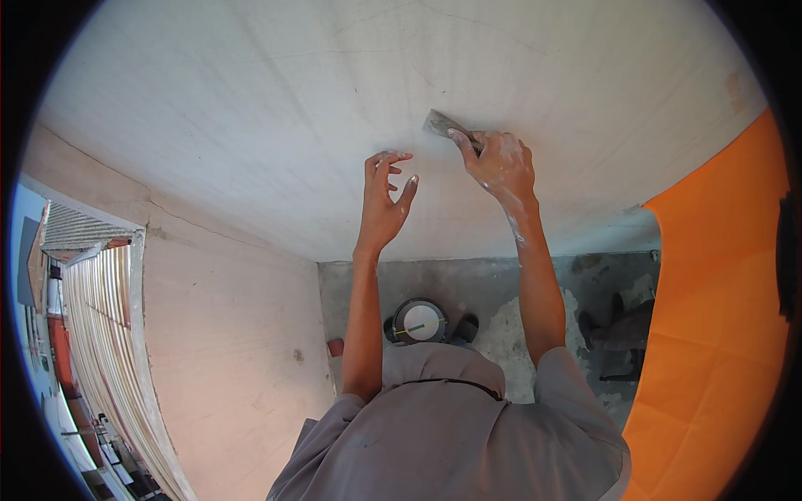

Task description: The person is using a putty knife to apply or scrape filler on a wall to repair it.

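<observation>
My right hand (504,163) grips a putty knife (443,124), its wide grey blade pointing up and left against or very near the pale wall (292,117). White smears mark that hand and its wrist. To the left, my left hand (387,196) is raised near the wall with its fingers curved and apart, holding nothing; its fingertips carry white specks. Fine cracks and faint streaks run over the wall. Down by my feet a round dark bucket (420,320) holds white material, with a thin yellow and green stick lying across it.
An orange sheet (710,309) hangs along the right. On the left, a side wall (234,326) meets a window opening with corrugated panels (96,284) outside. Dark objects (618,327) and a small red block (336,347) lie on the stained concrete floor (510,334).
</observation>
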`<state>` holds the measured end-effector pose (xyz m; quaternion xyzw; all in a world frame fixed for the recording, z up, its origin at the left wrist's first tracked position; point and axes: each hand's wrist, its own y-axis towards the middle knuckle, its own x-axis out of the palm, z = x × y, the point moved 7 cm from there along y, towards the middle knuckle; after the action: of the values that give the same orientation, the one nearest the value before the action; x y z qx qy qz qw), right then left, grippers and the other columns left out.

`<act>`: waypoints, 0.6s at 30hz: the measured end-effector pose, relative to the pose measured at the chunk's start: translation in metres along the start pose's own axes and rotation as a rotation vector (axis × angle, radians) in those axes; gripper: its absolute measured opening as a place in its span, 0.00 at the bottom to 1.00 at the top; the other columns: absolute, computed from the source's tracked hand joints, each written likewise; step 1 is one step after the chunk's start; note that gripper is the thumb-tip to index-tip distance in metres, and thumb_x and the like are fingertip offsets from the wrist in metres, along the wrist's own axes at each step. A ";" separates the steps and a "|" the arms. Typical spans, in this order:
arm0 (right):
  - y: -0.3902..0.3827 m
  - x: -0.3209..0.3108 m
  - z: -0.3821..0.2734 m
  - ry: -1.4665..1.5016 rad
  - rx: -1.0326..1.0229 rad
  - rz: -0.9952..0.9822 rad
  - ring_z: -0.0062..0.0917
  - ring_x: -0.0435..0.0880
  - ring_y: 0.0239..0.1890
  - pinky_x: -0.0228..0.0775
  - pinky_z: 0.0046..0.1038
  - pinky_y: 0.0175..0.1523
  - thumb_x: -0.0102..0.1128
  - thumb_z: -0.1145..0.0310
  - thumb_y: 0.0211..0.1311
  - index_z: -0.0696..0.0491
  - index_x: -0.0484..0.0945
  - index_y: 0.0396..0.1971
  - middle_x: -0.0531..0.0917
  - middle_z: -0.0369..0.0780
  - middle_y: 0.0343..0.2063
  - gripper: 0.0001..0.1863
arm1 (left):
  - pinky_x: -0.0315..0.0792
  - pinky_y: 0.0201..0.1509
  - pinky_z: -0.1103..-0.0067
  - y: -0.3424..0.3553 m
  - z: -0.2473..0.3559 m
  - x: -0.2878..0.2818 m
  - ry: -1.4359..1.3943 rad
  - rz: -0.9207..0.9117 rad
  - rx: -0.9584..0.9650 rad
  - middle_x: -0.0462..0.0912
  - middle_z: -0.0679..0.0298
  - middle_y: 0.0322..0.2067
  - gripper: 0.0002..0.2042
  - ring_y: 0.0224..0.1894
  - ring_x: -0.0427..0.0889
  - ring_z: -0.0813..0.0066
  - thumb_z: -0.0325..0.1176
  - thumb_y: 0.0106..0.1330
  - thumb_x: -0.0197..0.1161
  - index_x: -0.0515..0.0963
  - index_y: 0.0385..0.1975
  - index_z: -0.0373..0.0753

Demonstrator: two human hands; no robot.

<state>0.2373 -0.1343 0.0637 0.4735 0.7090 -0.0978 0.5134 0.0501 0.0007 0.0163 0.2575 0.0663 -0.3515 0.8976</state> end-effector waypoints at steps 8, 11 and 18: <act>-0.042 0.012 0.047 0.329 0.219 -0.036 0.36 0.69 0.22 0.67 0.43 0.35 0.56 0.35 0.77 0.59 0.82 0.23 0.73 0.43 0.15 0.38 | 0.76 0.52 0.72 -0.023 -0.008 -0.037 0.107 0.029 -0.075 0.72 0.61 0.65 0.21 0.56 0.79 0.67 0.27 0.72 0.69 0.77 0.64 0.48; -0.038 0.021 0.060 0.269 0.222 -0.012 0.48 0.76 0.23 0.70 0.46 0.37 0.55 0.37 0.77 0.59 0.83 0.24 0.77 0.48 0.16 0.37 | 0.77 0.51 0.72 -0.020 -0.012 -0.029 0.070 -0.018 -0.092 0.74 0.61 0.64 0.20 0.54 0.80 0.67 0.27 0.72 0.69 0.77 0.63 0.47; -0.028 0.062 0.055 0.556 0.263 -0.044 0.32 0.62 0.20 0.62 0.40 0.32 0.55 0.36 0.78 0.59 0.70 0.18 0.68 0.41 0.13 0.40 | 0.77 0.50 0.72 -0.015 -0.017 -0.013 0.020 -0.066 -0.067 0.76 0.62 0.60 0.19 0.52 0.81 0.68 0.26 0.73 0.67 0.77 0.62 0.46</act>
<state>0.2488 -0.1480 -0.0218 0.5290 0.8136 -0.0664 0.2319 0.0311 0.0077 -0.0007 0.2283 0.0955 -0.3758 0.8930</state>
